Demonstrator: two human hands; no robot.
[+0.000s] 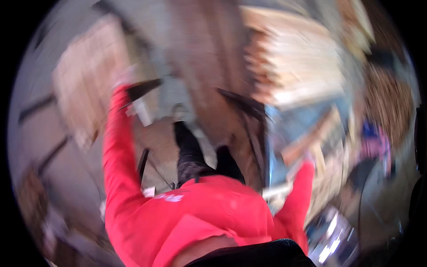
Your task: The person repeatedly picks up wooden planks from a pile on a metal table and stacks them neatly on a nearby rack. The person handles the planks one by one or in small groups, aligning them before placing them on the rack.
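Note:
Motion smears the whole view. My left arm, in a red sleeve, reaches forward on the left. My left hand [123,76] is at the right edge of a stack of pale wooden boards [91,78]; its fingers are too blurred to show a grip. My right arm stretches out to the right. At its end my right hand [307,159] is beside a short brown wooden board [313,135] lying slantwise over a blue surface [278,167]. Whether its fingers hold the board cannot be made out.
A larger pile of pale boards [302,58] stands ahead to the right. Dark metal bars [242,102] jut out near my legs [193,153]. Loose wood pieces [331,178] lie past my right hand. A pink and blue item [376,144] is at the far right.

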